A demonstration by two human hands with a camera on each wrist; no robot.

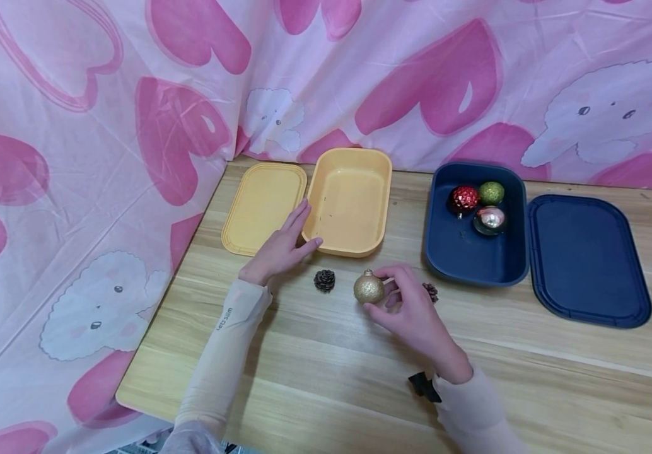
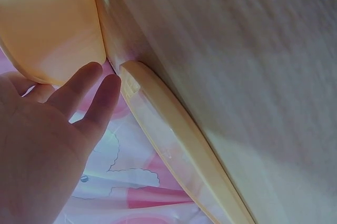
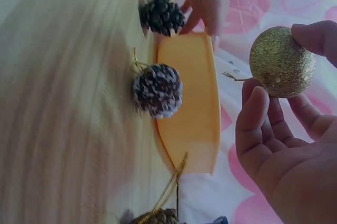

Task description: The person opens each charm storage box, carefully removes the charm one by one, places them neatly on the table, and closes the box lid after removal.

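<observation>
Right hand pinches the gold ball, thumb and fingers parted to its width, cap pointing away; beyond that grip and leftward sits the yellow box, nearer the left hand, fingers extended, holding nothing.

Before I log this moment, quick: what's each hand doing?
Left hand: open, at the yellow rectangular box.
Right hand: holding the glittery gold round ornament.
</observation>
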